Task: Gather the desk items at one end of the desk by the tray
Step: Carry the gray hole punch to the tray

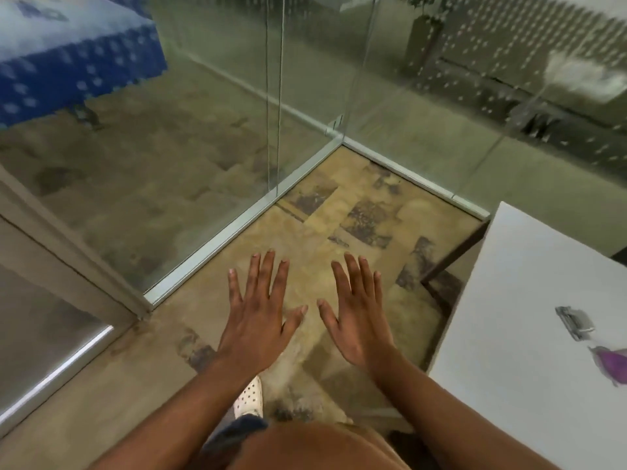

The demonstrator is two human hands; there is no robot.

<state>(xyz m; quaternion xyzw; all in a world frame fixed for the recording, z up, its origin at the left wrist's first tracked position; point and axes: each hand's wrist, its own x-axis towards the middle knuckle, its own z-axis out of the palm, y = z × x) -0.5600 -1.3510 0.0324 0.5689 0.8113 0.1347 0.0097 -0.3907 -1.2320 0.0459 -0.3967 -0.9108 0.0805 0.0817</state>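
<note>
My left hand (259, 310) and my right hand (359, 313) are stretched out side by side over the floor, palms down, fingers spread, holding nothing. The white desk (515, 317) stands to my right, apart from both hands. On it lie a small metal clip-like item (575, 322) and, nearer to me at the frame's right edge, a purple item (610, 364) that is partly cut off. No tray is in view.
Glass partition walls with aluminium floor rails (237, 225) meet in a corner ahead. A dark desk leg (451, 256) shows left of the desk. My white shoe (249, 398) is on the tan patterned carpet. A blue patterned surface (68, 62) sits beyond the glass.
</note>
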